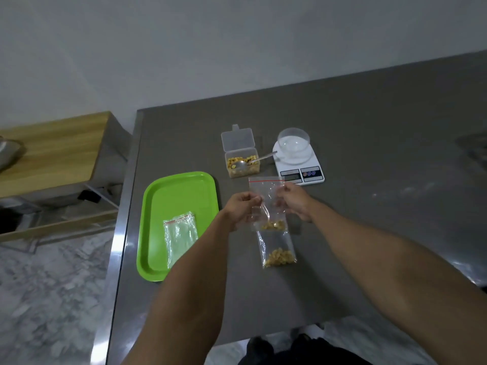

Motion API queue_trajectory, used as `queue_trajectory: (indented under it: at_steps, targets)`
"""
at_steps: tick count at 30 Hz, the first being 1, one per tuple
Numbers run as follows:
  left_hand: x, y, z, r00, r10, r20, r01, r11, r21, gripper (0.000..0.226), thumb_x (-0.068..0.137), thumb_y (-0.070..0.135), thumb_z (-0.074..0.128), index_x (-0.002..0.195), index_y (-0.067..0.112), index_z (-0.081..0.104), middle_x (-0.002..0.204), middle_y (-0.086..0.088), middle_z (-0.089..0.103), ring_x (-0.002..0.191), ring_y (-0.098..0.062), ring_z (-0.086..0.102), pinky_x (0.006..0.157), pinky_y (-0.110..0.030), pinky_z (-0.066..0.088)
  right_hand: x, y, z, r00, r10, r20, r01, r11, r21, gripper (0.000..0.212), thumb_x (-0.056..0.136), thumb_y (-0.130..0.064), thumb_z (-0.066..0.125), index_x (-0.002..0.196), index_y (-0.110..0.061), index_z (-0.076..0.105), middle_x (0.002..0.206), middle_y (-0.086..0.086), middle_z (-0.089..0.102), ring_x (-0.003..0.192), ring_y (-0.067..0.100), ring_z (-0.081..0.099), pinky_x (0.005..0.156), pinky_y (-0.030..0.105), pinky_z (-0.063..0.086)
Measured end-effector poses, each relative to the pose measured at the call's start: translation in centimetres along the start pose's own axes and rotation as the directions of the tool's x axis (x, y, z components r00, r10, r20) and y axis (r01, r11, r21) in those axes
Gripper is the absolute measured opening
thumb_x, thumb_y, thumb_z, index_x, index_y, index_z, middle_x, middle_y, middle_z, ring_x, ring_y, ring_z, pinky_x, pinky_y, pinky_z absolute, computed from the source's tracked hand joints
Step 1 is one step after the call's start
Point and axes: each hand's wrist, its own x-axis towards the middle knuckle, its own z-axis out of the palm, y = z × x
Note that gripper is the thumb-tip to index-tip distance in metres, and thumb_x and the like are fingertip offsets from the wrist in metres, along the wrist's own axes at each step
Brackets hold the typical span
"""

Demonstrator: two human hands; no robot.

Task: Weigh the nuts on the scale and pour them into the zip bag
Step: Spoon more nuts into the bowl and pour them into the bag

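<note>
I hold a clear zip bag (267, 196) with a red seal line above the grey table (369, 233). My left hand (241, 206) pinches its left side and my right hand (295, 200) pinches its right side. Nuts (274, 224) sit at the bag's bottom. A second clear bag with nuts (278, 250) lies on the table just below it. The white scale (300, 167) stands behind, carrying an empty clear bowl (293, 143). Left of the scale, an open clear box of nuts (242, 163) holds a metal spoon (253, 162).
A green tray (158, 206) at the table's left edge holds empty zip bags (180, 237). A wooden bench (52, 151) stands to the left beyond the table. The marble floor shows on the left and near me.
</note>
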Motion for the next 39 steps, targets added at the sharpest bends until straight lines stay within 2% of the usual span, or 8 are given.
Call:
queue_trajectory:
  at_steps: [4, 10, 14, 17, 21, 26, 34, 39]
  targets:
    - [0.2, -3.9, 0.4, 0.982, -0.187, -0.002, 0.187, 0.982, -0.004, 0.015, 0.097, 0.008, 0.051, 0.084, 0.006, 0.058, 0.079, -0.012, 0.066, 0.067, -0.024, 0.070, 0.079, -0.044, 0.057, -0.6, 3.7, 0.0, 0.993, 0.117, -0.024, -0.119, 0.983, -0.143, 0.019, 0.097, 0.002, 0.044, 0.093, -0.013, 0.054, 0.076, 0.010, 0.057, 0.059, 0.017, 0.050, 0.054, 0.025, 0.046]
    - [-0.2, -6.8, 0.5, 0.954, -0.271, -0.126, 0.284, 0.954, 0.095, 0.018, 0.095, 0.003, 0.054, 0.076, 0.006, 0.054, 0.067, -0.011, 0.058, 0.046, -0.014, 0.062, 0.051, -0.034, 0.060, -1.0, 6.9, 0.8, 0.978, 0.185, -0.100, -0.205, 0.941, -0.269, 0.023, 0.092, 0.005, 0.046, 0.088, -0.014, 0.057, 0.070, 0.005, 0.057, 0.056, 0.014, 0.049, 0.046, 0.024, 0.038]
    - [0.2, -7.2, 0.6, 0.943, -0.279, -0.181, 0.307, 0.940, 0.151, 0.021, 0.095, 0.003, 0.054, 0.074, 0.006, 0.053, 0.067, -0.011, 0.055, 0.039, -0.012, 0.060, 0.050, -0.034, 0.057, 0.1, 8.9, 0.9, 0.962, 0.205, -0.182, -0.253, 0.919, -0.304, 0.015, 0.088, -0.013, 0.055, 0.077, -0.022, 0.060, 0.074, 0.006, 0.067, 0.057, 0.018, 0.060, 0.057, 0.028, 0.050]
    - [0.6, -6.8, 0.6, 0.927, -0.306, -0.218, 0.349, 0.917, 0.195, 0.016, 0.096, 0.011, 0.056, 0.082, 0.004, 0.053, 0.070, -0.015, 0.057, 0.051, -0.022, 0.062, 0.048, -0.037, 0.058, 0.6, 9.0, 0.8, 0.953, 0.159, -0.258, -0.265, 0.851, -0.454, 0.009, 0.075, -0.040, 0.058, 0.080, -0.040, 0.065, 0.091, 0.000, 0.074, 0.081, 0.023, 0.069, 0.081, 0.037, 0.058]
    - [1.7, -5.5, -0.5, 0.926, -0.136, -0.353, 0.278, 0.878, 0.389, 0.027, 0.093, 0.025, 0.061, 0.075, 0.014, 0.044, 0.065, -0.009, 0.052, 0.048, -0.020, 0.053, 0.039, -0.030, 0.052, -0.6, 6.1, 1.2, 0.928, 0.135, -0.347, -0.313, 0.789, -0.529, 0.025, 0.095, -0.033, 0.055, 0.115, -0.025, 0.067, 0.123, 0.009, 0.062, 0.110, 0.032, 0.062, 0.093, 0.034, 0.049]
    - [2.7, -1.5, -3.4, 0.944, 0.016, -0.329, 0.170, 0.833, 0.527, 0.025, 0.088, 0.021, 0.061, 0.065, 0.013, 0.054, 0.065, -0.013, 0.061, 0.055, -0.027, 0.059, 0.067, -0.047, 0.058, 1.4, 3.2, 2.1, 0.915, 0.061, -0.398, -0.240, 0.877, -0.416, 0.034, 0.091, -0.013, 0.057, 0.125, -0.016, 0.060, 0.134, 0.015, 0.056, 0.124, 0.032, 0.052, 0.103, 0.034, 0.042]
    - [4.9, 5.5, -7.4, 0.914, 0.317, -0.253, -0.069, 0.736, 0.674, 0.005, 0.084, 0.015, 0.061, 0.080, 0.016, 0.064, 0.086, -0.016, 0.071, 0.079, -0.034, 0.070, 0.073, -0.040, 0.056, 4.9, -2.5, 3.6, 0.931, -0.034, -0.362, -0.066, 0.963, -0.260, 0.027, 0.093, -0.014, 0.054, 0.119, -0.013, 0.061, 0.121, 0.010, 0.066, 0.112, 0.033, 0.061, 0.097, 0.036, 0.047]
    - [7.2, 8.0, -8.9, 0.870, 0.419, -0.260, -0.101, 0.668, 0.737, 0.024, 0.080, 0.006, 0.055, 0.101, 0.010, 0.066, 0.079, -0.003, 0.064, 0.087, -0.029, 0.066, 0.071, -0.031, 0.049, 8.1, -4.0, 3.9, 0.954, -0.008, -0.298, -0.012, 0.998, -0.067, 0.027, 0.096, -0.021, 0.053, 0.123, -0.017, 0.057, 0.110, 0.010, 0.066, 0.097, 0.027, 0.066, 0.092, 0.040, 0.054]
